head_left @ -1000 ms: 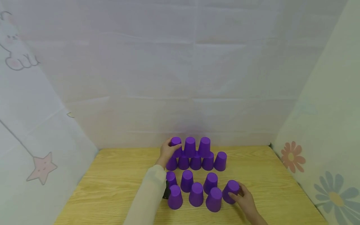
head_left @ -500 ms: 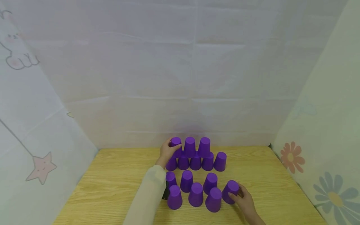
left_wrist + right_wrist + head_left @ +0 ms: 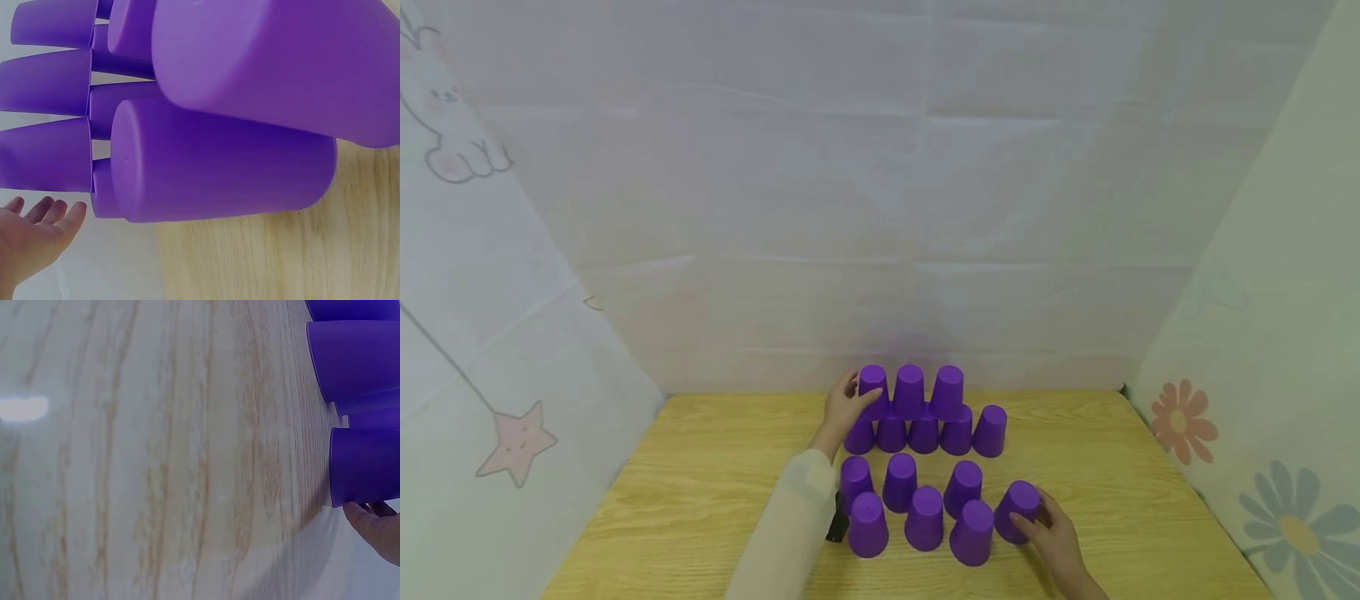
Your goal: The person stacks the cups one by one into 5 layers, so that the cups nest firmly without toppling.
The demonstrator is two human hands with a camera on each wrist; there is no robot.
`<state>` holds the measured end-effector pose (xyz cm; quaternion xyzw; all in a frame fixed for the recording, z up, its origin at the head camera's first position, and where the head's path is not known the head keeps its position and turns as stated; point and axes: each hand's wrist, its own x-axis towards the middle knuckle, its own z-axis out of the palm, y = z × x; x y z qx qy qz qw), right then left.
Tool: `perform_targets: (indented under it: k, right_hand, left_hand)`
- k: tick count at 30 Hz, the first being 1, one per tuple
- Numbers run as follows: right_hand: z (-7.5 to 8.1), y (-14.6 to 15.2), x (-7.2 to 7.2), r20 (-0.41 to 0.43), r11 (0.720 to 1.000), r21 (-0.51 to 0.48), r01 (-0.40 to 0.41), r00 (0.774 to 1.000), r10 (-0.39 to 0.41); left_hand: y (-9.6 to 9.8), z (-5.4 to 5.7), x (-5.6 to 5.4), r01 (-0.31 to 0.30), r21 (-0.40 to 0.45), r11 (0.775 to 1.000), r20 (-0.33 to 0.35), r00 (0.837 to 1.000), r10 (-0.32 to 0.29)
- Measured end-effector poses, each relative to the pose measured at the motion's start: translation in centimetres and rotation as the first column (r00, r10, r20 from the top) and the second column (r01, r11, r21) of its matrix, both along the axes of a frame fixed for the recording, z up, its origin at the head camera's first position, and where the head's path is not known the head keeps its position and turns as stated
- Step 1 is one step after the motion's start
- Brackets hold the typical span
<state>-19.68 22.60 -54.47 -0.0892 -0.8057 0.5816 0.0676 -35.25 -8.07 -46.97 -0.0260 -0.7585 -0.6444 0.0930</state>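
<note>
Upside-down purple cups stand in two tiers at the back, three on top of a row of several. My left hand (image 3: 842,414) is beside the leftmost upper cup (image 3: 872,382), its thumb overlapping that cup in the head view. In the left wrist view the left hand (image 3: 37,240) shows loosely spread fingers, a small gap off the cup's side. At the front right, my right hand (image 3: 1058,542) holds another upside-down cup (image 3: 1019,500) between thumb and fingers. The right wrist view shows this cup (image 3: 369,465) with its rim down close to the tabletop.
Several more upside-down purple cups, such as the front one (image 3: 972,533), stand between the hands. A black object (image 3: 837,521) shows at the left wrist. The wooden table (image 3: 700,483) meets a pale cloth backdrop (image 3: 790,208) behind the tiers.
My left hand has loosened from the leftmost upper cup and drawn slightly to the left. The right hand and its cup have stayed in place.
</note>
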Motion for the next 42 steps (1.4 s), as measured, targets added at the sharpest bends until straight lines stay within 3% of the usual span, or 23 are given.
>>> perform_targets:
  k: [8, 14, 20, 30, 35, 42]
  right_hand:
    - [0.7, 0.4, 0.1, -0.006, 1.000, 0.017, -0.014, 1.000, 0.014]
    - [1.1, 1.0, -0.2, -0.015, 0.999, 0.032, -0.026, 1.000, 0.027]
    - [1.3, 1.6, -0.9, -0.012, 0.998, 0.047, -0.041, 0.999, 0.041]
    - [2.5, 2.5, -2.8, -0.067, 0.988, 0.117, -0.102, 0.992, 0.111]
    - [3.7, 2.5, -3.3, -0.063, 0.986, 0.113, -0.124, 0.989, 0.132]
    - [4.5, 2.4, -4.0, -0.095, 0.986, 0.090, -0.141, 0.984, 0.149]
  left_hand:
    - [-1.3, -0.2, 1.2, 0.033, 0.044, 0.999, 0.051, 0.998, -0.035]
    - [-2.5, 0.3, 2.2, 0.033, 0.070, 0.997, 0.060, 0.998, -0.037]
    - [-3.1, -0.5, 2.7, 0.024, 0.081, 0.996, 0.049, 0.998, -0.028]
    - [-2.9, -1.0, 5.2, 0.009, 0.018, 1.000, 0.029, 1.000, -0.010]
    - [-3.0, -1.2, 6.6, 0.041, -0.025, 0.999, -0.028, 0.999, -0.042]
    - [-3.6, -1.4, 8.9, 0.085, -0.053, 0.995, -0.042, 0.995, -0.088]
